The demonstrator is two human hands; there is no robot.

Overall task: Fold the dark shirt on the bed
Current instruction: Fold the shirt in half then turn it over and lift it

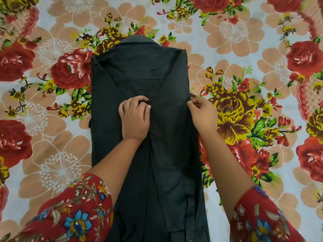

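The dark shirt (139, 75) lies lengthwise down the middle of the bed, collar at the far end, both sides folded in over the body into a long narrow strip. My left hand (135, 118) rests on the shirt's middle, fingers curled and pinching a bit of fabric where the folded parts meet. My right hand (203, 116) is at the shirt's right edge, thumb and fingers pinching that edge. The shirt's lower end runs out of view between my forearms.
The flowered bedsheet (236, 49) in red, yellow and tan covers the bed all around the shirt. My red flowered sleeves (73, 212) fill the lower corners of the view.
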